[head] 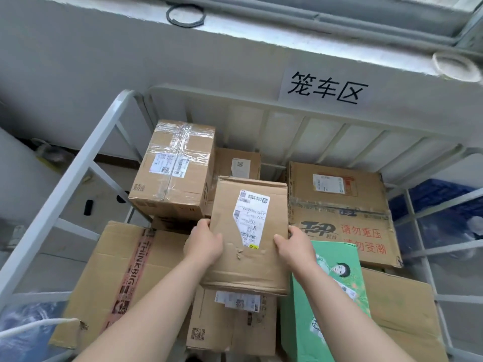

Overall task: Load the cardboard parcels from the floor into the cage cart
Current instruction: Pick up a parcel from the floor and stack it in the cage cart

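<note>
as left hand (pixel 206 242) and right hand (pixel 296 246) grip it, the creased parcel (pixel 248 267) bears a white label (pixel 249 218).

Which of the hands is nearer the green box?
Right. The right hand grips the parcel at its right edge, right beside the green box; the left hand grips the opposite edge, farther off.

The grey metal cage cart (pixel 78 173) is full of cardboard boxes. A taped box (pixel 175 168) sits high at the back left. A big box (pixel 339 210) with red words lies on the right. A green box (pixel 326 296) is just in front of it.
</note>
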A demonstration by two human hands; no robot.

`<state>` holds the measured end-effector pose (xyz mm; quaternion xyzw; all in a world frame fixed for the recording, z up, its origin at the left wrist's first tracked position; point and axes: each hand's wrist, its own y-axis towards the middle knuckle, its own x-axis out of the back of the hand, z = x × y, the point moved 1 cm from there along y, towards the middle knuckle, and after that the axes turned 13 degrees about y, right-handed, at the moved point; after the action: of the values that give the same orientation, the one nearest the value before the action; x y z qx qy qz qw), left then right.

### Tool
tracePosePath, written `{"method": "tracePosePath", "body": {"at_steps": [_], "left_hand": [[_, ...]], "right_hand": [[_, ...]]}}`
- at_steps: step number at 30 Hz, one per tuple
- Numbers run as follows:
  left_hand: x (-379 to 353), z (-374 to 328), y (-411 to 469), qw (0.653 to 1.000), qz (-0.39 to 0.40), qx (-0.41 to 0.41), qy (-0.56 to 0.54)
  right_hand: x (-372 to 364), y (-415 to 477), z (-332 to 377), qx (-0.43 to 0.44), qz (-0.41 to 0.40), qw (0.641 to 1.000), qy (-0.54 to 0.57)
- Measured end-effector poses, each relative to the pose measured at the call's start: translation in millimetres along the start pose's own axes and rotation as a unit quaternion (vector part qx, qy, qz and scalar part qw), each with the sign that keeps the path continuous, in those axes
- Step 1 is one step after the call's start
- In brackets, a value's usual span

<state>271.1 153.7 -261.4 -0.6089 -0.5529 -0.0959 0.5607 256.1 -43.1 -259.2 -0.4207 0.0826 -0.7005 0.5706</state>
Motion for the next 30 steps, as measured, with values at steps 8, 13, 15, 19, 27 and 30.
{"method": "tracePosePath", "body": {"at_steps": [8, 13, 15, 19, 27, 30], "left_hand": [[42, -59, 86, 0.995, -0.058, -0.060, 0.049], [39, -68, 146, 0.983, -0.069, -0.087, 0.148], [35, -69, 165, 0.971, -0.079, -0.105, 0.200], [22, -65, 188, 0.946, -0.105, -0.133, 0.275], [15, -62, 180, 0.951, -0.110, -0.137, 0.255], [20, -61, 165, 0.965, -0.102, -0.124, 0.206]], "right_hand": [[-4, 74, 81, 0.038, -0.037, 0.997, 0.047], [-30, 125, 110, 0.057, 0.002, 0.997, 0.045], [-43, 141, 111, 0.059, 0.022, 0.998, 0.019], [-57, 157, 100, 0.053, 0.039, 0.998, 0.002], [-58, 159, 88, 0.047, 0.050, 0.997, -0.030], [-43, 150, 90, 0.051, 0.069, 0.996, -0.021]]}}
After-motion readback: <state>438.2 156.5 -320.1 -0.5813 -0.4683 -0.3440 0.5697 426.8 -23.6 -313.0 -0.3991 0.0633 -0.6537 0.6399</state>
